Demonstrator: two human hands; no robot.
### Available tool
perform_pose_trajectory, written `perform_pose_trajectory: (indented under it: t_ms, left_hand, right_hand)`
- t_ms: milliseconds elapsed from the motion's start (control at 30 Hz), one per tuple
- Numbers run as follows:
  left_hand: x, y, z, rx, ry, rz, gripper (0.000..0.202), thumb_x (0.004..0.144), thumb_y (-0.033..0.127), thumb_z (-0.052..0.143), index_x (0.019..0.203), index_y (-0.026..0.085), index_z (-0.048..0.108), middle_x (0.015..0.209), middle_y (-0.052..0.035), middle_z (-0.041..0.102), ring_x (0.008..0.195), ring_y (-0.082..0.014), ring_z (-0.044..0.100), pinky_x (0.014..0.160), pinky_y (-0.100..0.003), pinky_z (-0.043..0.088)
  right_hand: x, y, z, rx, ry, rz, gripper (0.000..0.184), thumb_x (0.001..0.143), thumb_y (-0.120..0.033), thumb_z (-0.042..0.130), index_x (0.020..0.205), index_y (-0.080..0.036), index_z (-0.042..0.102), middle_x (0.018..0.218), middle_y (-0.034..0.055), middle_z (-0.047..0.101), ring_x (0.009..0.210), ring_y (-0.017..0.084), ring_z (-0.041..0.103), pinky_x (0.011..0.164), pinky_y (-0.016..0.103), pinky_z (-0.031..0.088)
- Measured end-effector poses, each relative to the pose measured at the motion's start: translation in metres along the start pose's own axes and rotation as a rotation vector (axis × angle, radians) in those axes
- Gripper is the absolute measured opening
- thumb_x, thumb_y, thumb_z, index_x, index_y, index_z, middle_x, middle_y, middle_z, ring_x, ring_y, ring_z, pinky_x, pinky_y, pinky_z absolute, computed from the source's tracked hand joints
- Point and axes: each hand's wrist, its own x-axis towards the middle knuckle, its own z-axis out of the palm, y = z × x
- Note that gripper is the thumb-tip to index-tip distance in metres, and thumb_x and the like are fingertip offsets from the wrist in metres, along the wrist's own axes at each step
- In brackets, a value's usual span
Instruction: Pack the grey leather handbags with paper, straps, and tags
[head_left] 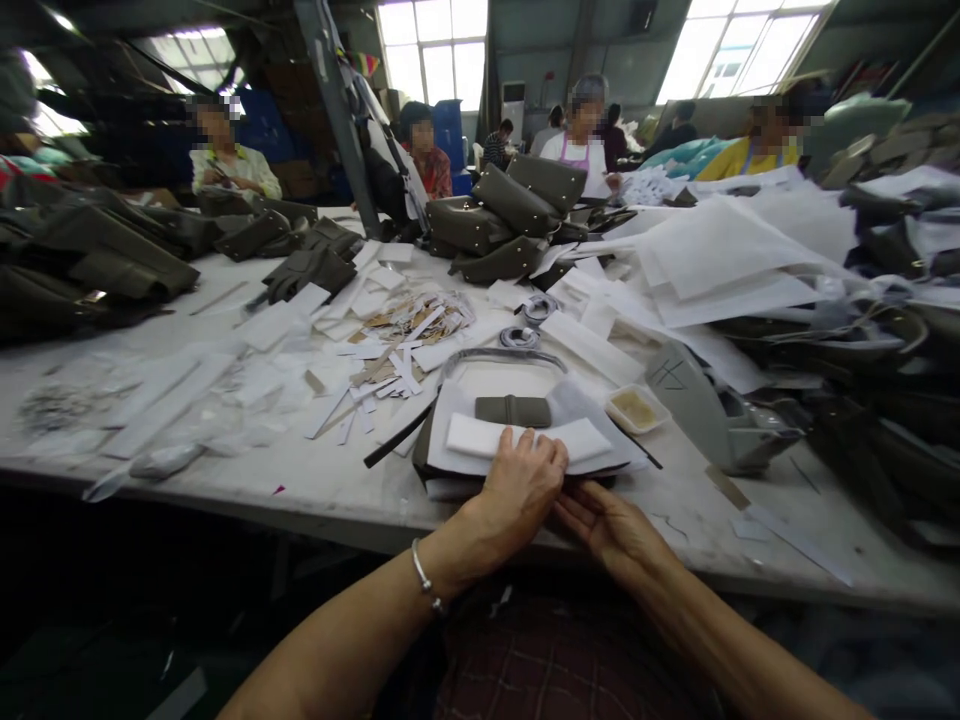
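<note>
My left hand lies palm down on a flat grey bag piece at the table's near edge, fingers curled over a white padding strip on top of it. My right hand sits palm up just below the piece's near edge, fingers stretched toward and touching its underside. A small olive-grey leather tab rests on the white paper behind the strip. A silver bracelet circles my left wrist.
A small tray of tan glue stands right of the piece. Paper scraps, tape rolls, white sheets and stacked grey bags cover the table. Other people sit along the far side.
</note>
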Motion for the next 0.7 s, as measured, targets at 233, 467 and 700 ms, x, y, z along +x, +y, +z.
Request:
perform_pose_trajectory:
  t_ms: [233,467,700]
  left_hand:
    - [0.002,-0.011,-0.020,-0.051,-0.064,0.104,0.021,0.095,0.018,0.045,0.114,0.011,0.050,0.106,-0.0120,0.061,0.097,-0.0256,0.058,0.081,-0.041,0.047]
    - [0.008,-0.016,-0.012,0.014,-0.119,0.165,0.024,0.092,0.015,0.048,0.116,0.013,0.046,0.106,-0.0117,0.059,0.097,-0.0251,0.058,0.080,-0.037,0.046]
    - [0.003,-0.018,0.001,0.036,-0.058,0.172,0.029,0.093,0.015,0.048,0.121,0.012,0.044,0.111,-0.0104,0.059,0.100,-0.0255,0.057,0.082,-0.039,0.047]
  right_hand:
    - [-0.002,0.007,0.009,0.021,0.024,0.026,0.019,0.066,-0.015,0.078,0.079,-0.017,0.065,0.075,0.0043,0.074,0.070,0.022,0.073,0.068,0.036,0.062]
    - [0.002,0.034,0.021,0.147,0.029,-0.039,0.022,0.062,-0.013,0.078,0.070,-0.018,0.059,0.067,0.0005,0.071,0.067,0.020,0.071,0.067,0.034,0.061]
    - [0.000,0.028,0.009,0.105,-0.011,-0.011,0.030,0.054,-0.010,0.084,0.073,-0.015,0.061,0.072,0.0010,0.072,0.070,0.019,0.072,0.064,0.028,0.062]
